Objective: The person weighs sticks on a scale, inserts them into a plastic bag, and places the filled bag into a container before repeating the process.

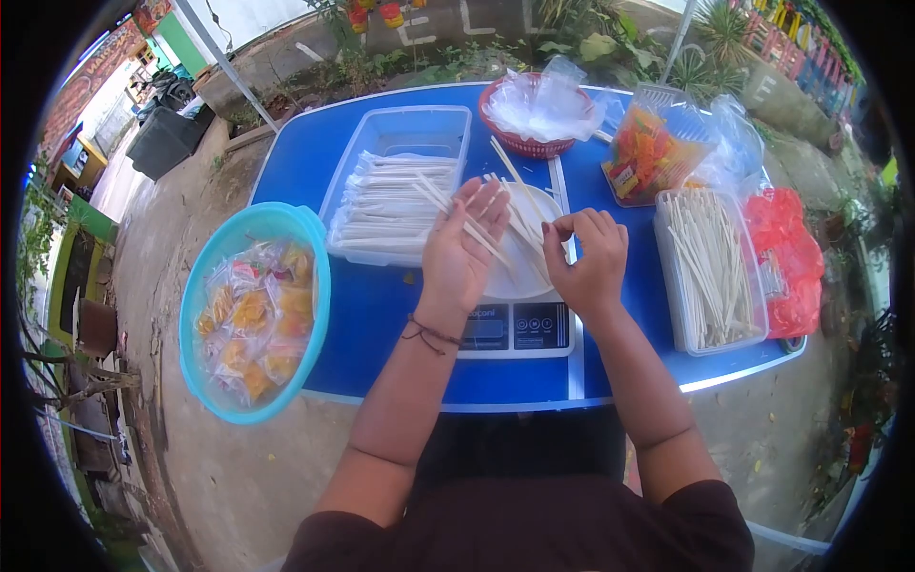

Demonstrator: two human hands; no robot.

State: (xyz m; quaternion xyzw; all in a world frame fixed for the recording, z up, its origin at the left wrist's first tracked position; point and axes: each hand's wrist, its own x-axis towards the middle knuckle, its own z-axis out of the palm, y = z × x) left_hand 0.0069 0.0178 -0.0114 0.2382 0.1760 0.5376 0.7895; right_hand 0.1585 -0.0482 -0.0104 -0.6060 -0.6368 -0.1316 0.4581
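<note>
Over the digital kitchen scale (517, 341), my left hand (460, 250) is palm up, with a few thin pale sticks (487, 244) lying across its fingers. More loose pale sticks (521, 225) rest on the round white plate (526, 276) on top of the scale. At the plate's right side, my right hand (591, 255) has its thumb and forefinger pinched together; I cannot make out what is between them. Left of the plate, a clear plastic tub (405, 122) holds packed bundles of pale sticks. To the right, another clear tub (679, 329) is full of loose ones.
A turquoise basin (195, 367) with bagged snacks stands at the left. At the back are a red basket (534, 146) of clear plastic bags and a clear container (658, 153) with orange packets. A red plastic bag (793, 257) lies at the blue table's (367, 357) right edge.
</note>
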